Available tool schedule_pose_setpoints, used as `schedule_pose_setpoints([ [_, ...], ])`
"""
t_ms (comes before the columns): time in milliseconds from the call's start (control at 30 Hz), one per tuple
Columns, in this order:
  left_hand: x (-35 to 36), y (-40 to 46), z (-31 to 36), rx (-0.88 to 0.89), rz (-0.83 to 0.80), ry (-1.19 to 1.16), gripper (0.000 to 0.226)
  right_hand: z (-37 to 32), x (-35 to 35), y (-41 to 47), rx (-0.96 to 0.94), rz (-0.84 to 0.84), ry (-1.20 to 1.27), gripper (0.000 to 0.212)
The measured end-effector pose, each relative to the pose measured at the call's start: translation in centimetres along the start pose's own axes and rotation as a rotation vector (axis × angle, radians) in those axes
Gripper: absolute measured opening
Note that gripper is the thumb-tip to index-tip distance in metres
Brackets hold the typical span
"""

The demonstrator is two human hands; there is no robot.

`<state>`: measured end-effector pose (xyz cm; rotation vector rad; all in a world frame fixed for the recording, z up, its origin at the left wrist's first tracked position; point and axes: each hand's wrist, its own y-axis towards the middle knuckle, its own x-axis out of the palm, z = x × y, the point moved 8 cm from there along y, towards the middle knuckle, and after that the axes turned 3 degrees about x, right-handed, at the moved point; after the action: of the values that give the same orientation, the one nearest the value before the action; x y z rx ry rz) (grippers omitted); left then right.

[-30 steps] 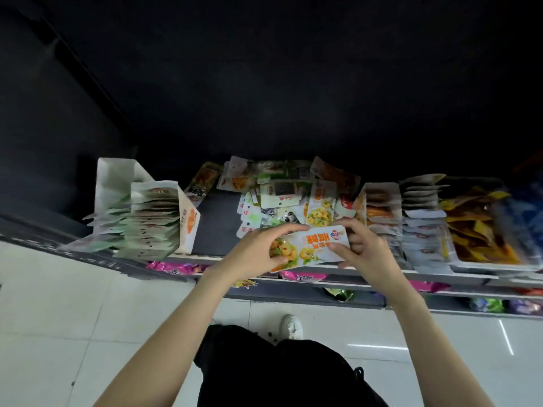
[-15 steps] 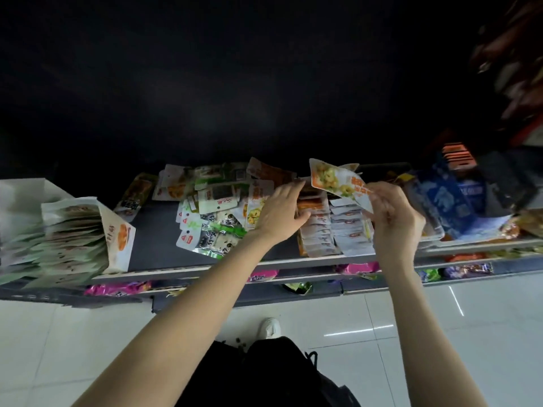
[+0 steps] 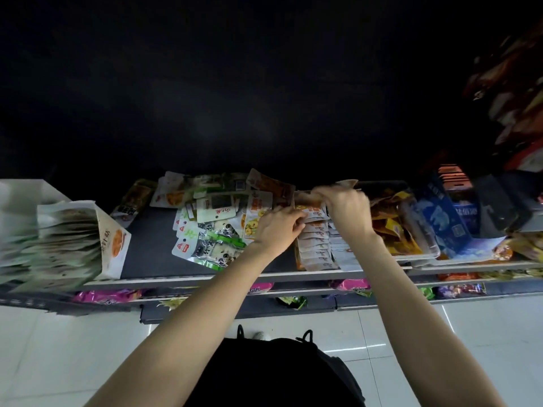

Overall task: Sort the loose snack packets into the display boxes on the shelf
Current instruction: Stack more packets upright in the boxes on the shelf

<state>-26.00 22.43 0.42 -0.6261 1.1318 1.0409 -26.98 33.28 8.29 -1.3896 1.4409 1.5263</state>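
- Pinching an orange-and-white snack packet [image 3: 308, 207], the left hand [image 3: 279, 229] and right hand [image 3: 346, 207] meet at the far end of a display box [image 3: 316, 254] of like packets; the right hand's hold is blurred.
- Left of the hands, a pile of loose packets [image 3: 211, 227] lies on the dark shelf [image 3: 150, 248]; further left stands a white display box [image 3: 113, 245].
- Right of the hands sit yellow packets [image 3: 393, 230] and a blue box [image 3: 443, 218]; below is white tiled floor [image 3: 44, 348].
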Motion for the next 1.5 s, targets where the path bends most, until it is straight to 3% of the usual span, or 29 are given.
schedule_pose_setpoints([
  [133, -0.5, 0.0, 0.0, -0.015, 0.057, -0.036, 0.032, -0.7, 4.4, 0.4, 0.025, -0.293, -0.139, 0.05],
  [333, -0.5, -1.1, -1.2, -0.035, 0.05, -0.181, 0.032, -0.5, 6.0, 0.7, 0.118, -0.425, -0.198, 0.046],
  [400, -0.9, -2.8, -3.0, -0.087, 0.096, -0.228, 0.031, -1.5, 4.8, 0.7, 0.086, -0.304, -0.261, 0.043],
  [500, -0.9, -7.5, -8.7, -0.309, 0.19, -0.185, 0.03, -4.4, 1.0, -0.9, 0.026, 0.136, -0.141, 0.036],
  [567, 0.3, -11.1, -13.4, -0.528, 0.129, -0.108, 0.045, -7.1, 1.4, -2.5, -0.023, 0.18, 0.032, 0.033],
  [633, 1.6, -14.5, -17.5, -0.768, 0.021, -0.072, 0.066, -10.4, 4.9, -3.3, -0.053, -0.049, 0.208, 0.032],
  [700, 2.1, -17.0, -20.2, -0.974, -0.029, -0.15, 0.082, -12.7, 11.1, -4.7, -0.001, -0.445, 0.352, 0.037],
  [800, 2.7, -18.0, -22.1, -1.044, -0.079, -0.306, 0.091, -15.0, 17.0, -6.6, 0.011, -0.819, 0.338, 0.045],
  [933, 2.5, -17.5, -22.8, -0.983, -0.005, -0.462, 0.079, -16.3, 19.5, -7.4, -0.083, -0.896, 0.154, 0.042],
  [1067, 3.6, -19.2, -23.7, -1.173, 0.269, -0.843, 0.053, -15.9, 19.6, -7.5, -0.099, -0.895, 0.168, 0.041],
  [1167, 3.8, -18.8, -22.3, -1.11, 0.161, -0.832, 0.03, -15.9, 18.7, -7.2, -0.05, -0.865, 0.243, 0.039],
  [1300, -0.2, -17.3, -19.6, -0.892, 0.126, -0.739, 0.07, -16.0, 14.2, -4.3, 0.045, -0.57, 0.338, 0.068],
  [1400, -5.5, -16.9, -17.2, -0.682, 0.167, -0.557, 0.04, -16.9, 9.4, -1.8, -0.027, -0.359, 0.44, 0.093],
  [1500, -11.8, -17.6, -14.8, -0.441, 0.288, -0.35, 0.02, -19.3, 5.7, -0.3, -0.126, -0.365, 0.574, 0.079],
])
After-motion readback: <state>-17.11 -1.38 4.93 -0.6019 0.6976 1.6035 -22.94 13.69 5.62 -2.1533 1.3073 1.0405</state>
